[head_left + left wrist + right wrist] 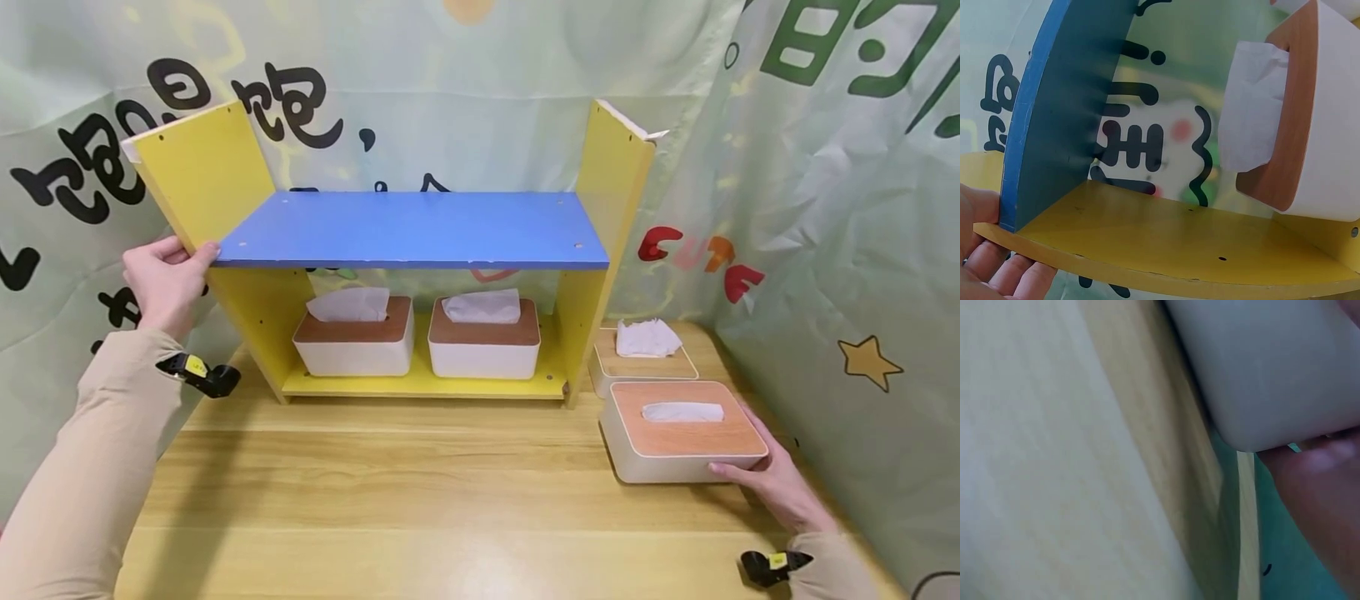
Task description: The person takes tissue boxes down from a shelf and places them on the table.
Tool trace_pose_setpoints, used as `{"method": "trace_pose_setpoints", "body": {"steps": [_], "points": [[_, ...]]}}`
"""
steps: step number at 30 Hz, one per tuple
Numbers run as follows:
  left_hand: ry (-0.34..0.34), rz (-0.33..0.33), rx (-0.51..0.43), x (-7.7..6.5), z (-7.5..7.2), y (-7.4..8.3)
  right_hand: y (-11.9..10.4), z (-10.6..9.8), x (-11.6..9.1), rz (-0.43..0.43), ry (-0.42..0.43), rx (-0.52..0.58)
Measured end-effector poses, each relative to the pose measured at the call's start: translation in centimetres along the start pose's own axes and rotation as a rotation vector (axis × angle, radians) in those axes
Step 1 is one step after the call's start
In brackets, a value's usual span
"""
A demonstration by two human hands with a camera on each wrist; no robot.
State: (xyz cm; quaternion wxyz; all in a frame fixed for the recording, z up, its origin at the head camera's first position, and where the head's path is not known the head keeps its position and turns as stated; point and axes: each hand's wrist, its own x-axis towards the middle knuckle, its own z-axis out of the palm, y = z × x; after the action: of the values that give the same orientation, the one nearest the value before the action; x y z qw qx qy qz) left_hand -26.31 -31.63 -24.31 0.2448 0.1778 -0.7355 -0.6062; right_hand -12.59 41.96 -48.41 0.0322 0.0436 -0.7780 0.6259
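My left hand [167,279] grips the left yellow side panel of a small shelf unit [592,287], its thumb at the front corner of the blue board [412,229]. In the left wrist view, the fingers [1032,281] curl behind the panel's edge. At the right, my right hand [783,483] holds a white tissue box [675,468] with a wood-look lid by its right side, thumb on the front. A white tissue shows in its slot. The right wrist view has the box's rounded white corner [1254,394] close over the table.
Two tissue boxes, a left one [358,358] and a right one [483,360], stand on the unit's yellow bottom board. Another tissue box [611,367] sits behind the held one. A printed cloth [840,275] hangs along the right and back of the wooden table [420,483].
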Motion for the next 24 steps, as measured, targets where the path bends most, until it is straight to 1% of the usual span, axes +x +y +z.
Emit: {"method": "trace_pose_setpoints", "body": {"steps": [3, 5, 8, 11, 14, 16, 18, 21, 23, 24], "points": [[0.002, -0.001, -0.011, 0.05, -0.03, 0.03, -0.05, 0.13, 0.05, -0.019, -0.006, 0.015], [0.001, 0.001, 0.002, 0.08, -0.05, 0.03, -0.10, 0.19, 0.01, -0.024, -0.010, 0.024], [0.000, 0.007, 0.032, 0.10, -0.08, 0.00, -0.12, 0.22, -0.12, -0.021, -0.019, 0.028], [-0.001, 0.010, 0.045, 0.11, -0.08, -0.02, -0.12, 0.26, -0.29, -0.002, -0.011, 0.007], [-0.001, 0.004, 0.028, 0.11, -0.06, -0.01, -0.11, 0.30, -0.40, 0.014, -0.003, -0.020], [0.000, -0.002, 0.019, 0.10, -0.06, 0.02, -0.07, 0.32, -0.46, 0.000, -0.008, -0.006], [-0.001, -0.002, 0.020, 0.10, -0.07, 0.03, 0.07, 0.29, -0.56, -0.036, -0.028, 0.034], [-0.005, 0.002, 0.027, 0.08, -0.08, 0.02, 0.41, 0.13, -0.80, -0.096, -0.087, 0.124], [-0.005, 0.010, 0.032, 0.07, -0.07, 0.00, 0.68, 0.02, -0.92, -0.106, -0.125, 0.184], [-0.004, 0.012, 0.035, 0.06, -0.06, -0.01, 0.80, -0.02, -0.95, -0.097, -0.141, 0.216]]}}
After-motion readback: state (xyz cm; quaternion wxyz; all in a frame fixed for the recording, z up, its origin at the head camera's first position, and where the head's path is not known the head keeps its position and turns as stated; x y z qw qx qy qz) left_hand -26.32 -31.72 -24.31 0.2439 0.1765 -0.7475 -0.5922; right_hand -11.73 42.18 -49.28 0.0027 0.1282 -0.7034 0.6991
